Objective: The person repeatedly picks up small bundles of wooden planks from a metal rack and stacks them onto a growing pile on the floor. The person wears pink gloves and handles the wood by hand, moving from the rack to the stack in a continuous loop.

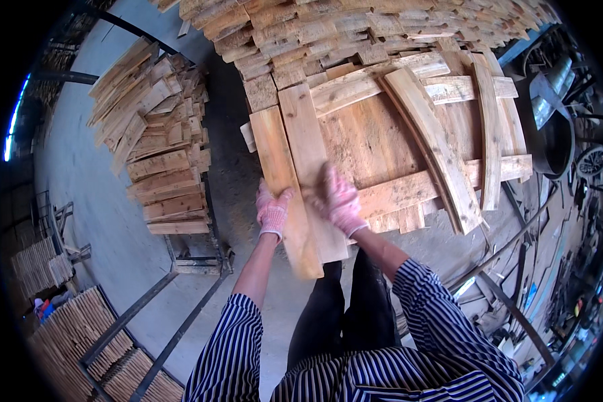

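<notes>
Two long wooden boards lie side by side, pointing away from me, at the left end of a stack of wood. My left hand (273, 210), in a pink and white knit glove, grips the outer edge of the left wooden board (269, 144), its thumb on top. On the right wooden board (303, 114) rests my right hand (342, 204), gloved the same way. Its fingers reach forward along the board's right edge, thumb spread to the side and slightly blurred. The near ends of both boards stick out over the floor before my legs.
More loose planks (425, 144) lie crosswise over the wide panel of boards (365, 141). Behind rises a large stack of lumber (355, 33). A lower pile of planks (164, 161) stands on a metal frame at left. Metal bars and scrap (509, 268) lie at right.
</notes>
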Tool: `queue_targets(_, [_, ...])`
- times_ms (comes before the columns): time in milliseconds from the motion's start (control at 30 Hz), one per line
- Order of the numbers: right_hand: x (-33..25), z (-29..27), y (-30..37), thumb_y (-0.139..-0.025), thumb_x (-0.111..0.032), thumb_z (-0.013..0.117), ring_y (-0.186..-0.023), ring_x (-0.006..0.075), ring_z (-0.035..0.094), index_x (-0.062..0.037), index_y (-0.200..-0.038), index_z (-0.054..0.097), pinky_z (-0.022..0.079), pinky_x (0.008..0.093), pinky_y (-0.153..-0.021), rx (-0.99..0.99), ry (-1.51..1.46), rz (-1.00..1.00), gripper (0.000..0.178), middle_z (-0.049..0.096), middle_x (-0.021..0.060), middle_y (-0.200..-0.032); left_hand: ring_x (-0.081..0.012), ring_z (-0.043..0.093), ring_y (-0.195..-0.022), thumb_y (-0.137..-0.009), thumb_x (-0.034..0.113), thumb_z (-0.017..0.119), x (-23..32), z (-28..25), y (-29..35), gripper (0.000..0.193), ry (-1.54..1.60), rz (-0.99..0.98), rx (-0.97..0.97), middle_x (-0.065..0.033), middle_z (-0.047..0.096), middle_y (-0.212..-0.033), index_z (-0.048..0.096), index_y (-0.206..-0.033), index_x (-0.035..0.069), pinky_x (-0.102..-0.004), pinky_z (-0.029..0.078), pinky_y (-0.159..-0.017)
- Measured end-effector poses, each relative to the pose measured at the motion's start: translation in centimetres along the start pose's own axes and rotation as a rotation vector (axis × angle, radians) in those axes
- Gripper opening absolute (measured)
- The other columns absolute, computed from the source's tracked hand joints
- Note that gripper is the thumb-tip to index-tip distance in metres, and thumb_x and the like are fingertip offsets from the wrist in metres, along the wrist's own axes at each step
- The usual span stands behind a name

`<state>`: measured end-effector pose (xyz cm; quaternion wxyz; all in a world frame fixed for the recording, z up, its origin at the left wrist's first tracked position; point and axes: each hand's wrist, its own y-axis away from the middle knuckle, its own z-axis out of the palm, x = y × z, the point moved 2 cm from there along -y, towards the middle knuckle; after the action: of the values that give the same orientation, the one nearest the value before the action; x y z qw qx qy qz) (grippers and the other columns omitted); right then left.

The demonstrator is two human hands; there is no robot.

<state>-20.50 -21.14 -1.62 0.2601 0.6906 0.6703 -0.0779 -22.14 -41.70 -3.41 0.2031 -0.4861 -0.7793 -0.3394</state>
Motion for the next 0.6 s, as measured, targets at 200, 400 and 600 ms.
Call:
queue_targets(200, [0.2, -0.7, -0.7, -0.082, -0.049, 0.079, -0.129, 0.0391, 0.056, -0.0111, -0.162, 0.017, 0.048, 0.0486, -0.106, -0.186, -0.337, 0.141, 0.109, 0.043, 0.0225, -0.152, -0.026, 0.068, -0.106, -0.081, 0.022, 0.086, 0.8, -0.8, 0.3, 0.071, 0.464, -0.099, -0.101, -0.0162, 0.07, -0.12, 0.054, -0.139, -0.003, -0.0361, 0.054, -0.095])
queue_targets(400, [2.7, -6.2, -1.9, -0.081, -0.04, 0.083, -0.131, 0.0404, 0.054, -0.0121, -0.158, 0.027, 0.047, 0.0487, -0.109, -0.098, -0.181, 0.074, 0.099, 0.044, 0.025, -0.15, -0.0187, 0.068, -0.099, -0.088, 0.013, 0.079, 2.4, -5.7, 2.0, 0.049, 0.57, -0.243, -0.177, -0.0104, 0.072, -0.115, 0.061, -0.13, -0.003, -0.0332, 0.055, -0.09])
queue_targets(600, [-0.5, -8.8, 2.1, -0.082, -0.04, 0.082, -0.138, 0.0406, 0.047, -0.008, -0.158, 0.029, 0.043, 0.0443, -0.115, -0.098, -0.697, -0.204, 0.098, 0.046, 0.0267, -0.147, -0.0167, 0.066, -0.103, -0.091, 0.01, 0.075, 11.7, -4.5, 6.4, 0.04, 0.797, -0.17, -0.247, -0.009, 0.07, -0.118, 0.064, -0.128, -0.002, -0.0317, 0.053, -0.094])
